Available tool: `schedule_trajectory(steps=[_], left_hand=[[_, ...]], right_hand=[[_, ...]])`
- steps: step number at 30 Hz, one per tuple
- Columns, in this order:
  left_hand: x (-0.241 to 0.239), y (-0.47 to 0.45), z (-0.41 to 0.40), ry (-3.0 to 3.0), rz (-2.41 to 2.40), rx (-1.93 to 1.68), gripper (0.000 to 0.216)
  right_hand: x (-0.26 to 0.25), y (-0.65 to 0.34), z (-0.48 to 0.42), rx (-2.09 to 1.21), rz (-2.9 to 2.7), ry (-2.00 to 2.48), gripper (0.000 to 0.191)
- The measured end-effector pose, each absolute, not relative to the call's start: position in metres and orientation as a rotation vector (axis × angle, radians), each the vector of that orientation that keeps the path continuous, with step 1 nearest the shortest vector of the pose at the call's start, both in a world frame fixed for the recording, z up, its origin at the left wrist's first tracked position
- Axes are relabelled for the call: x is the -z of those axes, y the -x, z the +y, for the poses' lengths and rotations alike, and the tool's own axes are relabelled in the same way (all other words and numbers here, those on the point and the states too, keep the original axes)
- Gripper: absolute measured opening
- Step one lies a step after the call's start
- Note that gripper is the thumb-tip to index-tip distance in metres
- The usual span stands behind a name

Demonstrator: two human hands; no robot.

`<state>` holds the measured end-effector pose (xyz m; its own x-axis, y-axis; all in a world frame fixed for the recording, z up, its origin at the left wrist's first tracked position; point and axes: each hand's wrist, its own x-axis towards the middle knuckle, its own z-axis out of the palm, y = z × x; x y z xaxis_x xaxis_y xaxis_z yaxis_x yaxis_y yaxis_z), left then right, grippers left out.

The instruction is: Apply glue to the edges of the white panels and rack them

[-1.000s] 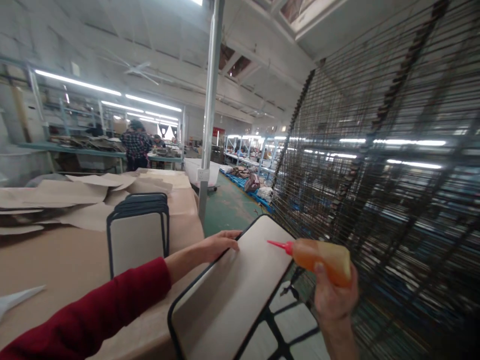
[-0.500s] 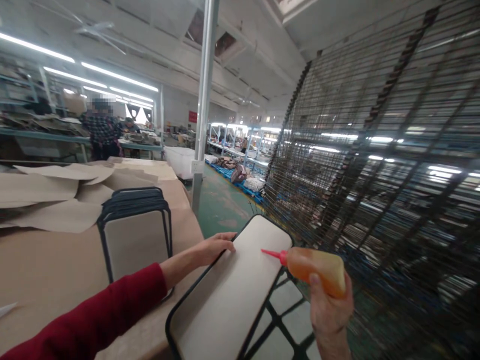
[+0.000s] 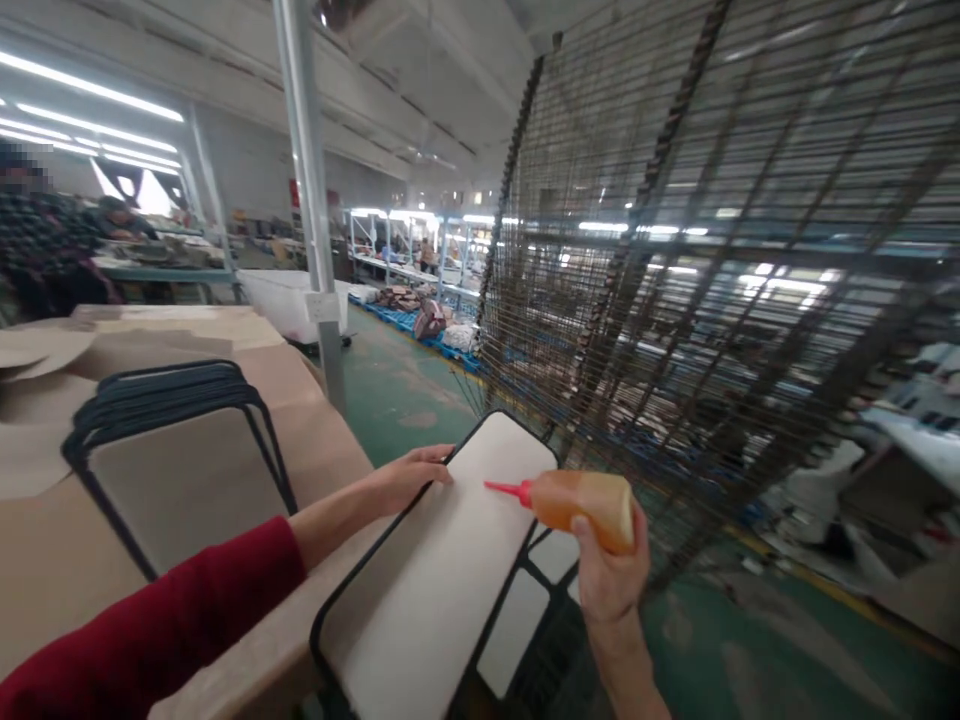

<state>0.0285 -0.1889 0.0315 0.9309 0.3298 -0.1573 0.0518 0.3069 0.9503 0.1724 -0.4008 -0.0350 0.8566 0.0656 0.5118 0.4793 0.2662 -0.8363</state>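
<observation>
A long pale panel with rounded corners and a dark raised edging (image 3: 439, 575) slants across the lower middle of the view. My left hand (image 3: 411, 480) grips its far left edge, thumb on the pale face and fingers at the rim. In my right hand (image 3: 613, 570) is a squeeze bottle of amber liquid (image 3: 581, 505), held on its side. Its red nozzle points left over the panel's face; whether the tip touches cannot be told. Left of my arm, a stack of similar dark-edged panels (image 3: 187, 470) leans on the table.
Brown sheeting covers the table (image 3: 300, 390) on my left, with loose pale sheets (image 3: 45, 400) on it. Below the panel are more dark-edged pieces (image 3: 517, 620). A metal post (image 3: 307, 180) rises ahead. A tall wire rack (image 3: 637, 250) stands at right. A person (image 3: 45, 230) is far left.
My view has turned to the right, so the stack, post and rack sit further left. Both hands keep their hold, and the bottle's nozzle stays over the panel.
</observation>
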Motion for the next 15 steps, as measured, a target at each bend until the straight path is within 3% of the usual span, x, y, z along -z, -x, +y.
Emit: schedule_trajectory(steps=[5, 8, 11, 15], left_hand=[[-0.016, -0.073, -0.205, -1.216, 0.539, -0.293, 0.060], [0.004, -0.097, -0.218, -1.235, 0.560, -0.299, 0.058], [0.041, -0.114, -0.240, -1.271, 0.549, -0.280, 0.055], [0.113, -0.136, -0.281, -1.274, 0.553, -0.202, 0.050]], right_hand=[[0.056, -0.164, -0.462, -0.037, -0.475, 1.164, 0.068], [0.031, -0.191, -0.513, 0.145, -0.209, 0.947, 0.047], [0.006, -0.235, -0.568, 0.234, -0.137, 0.850, 0.049], [0.039, -0.269, -0.637, 0.173, 0.114, 0.810, 0.045]])
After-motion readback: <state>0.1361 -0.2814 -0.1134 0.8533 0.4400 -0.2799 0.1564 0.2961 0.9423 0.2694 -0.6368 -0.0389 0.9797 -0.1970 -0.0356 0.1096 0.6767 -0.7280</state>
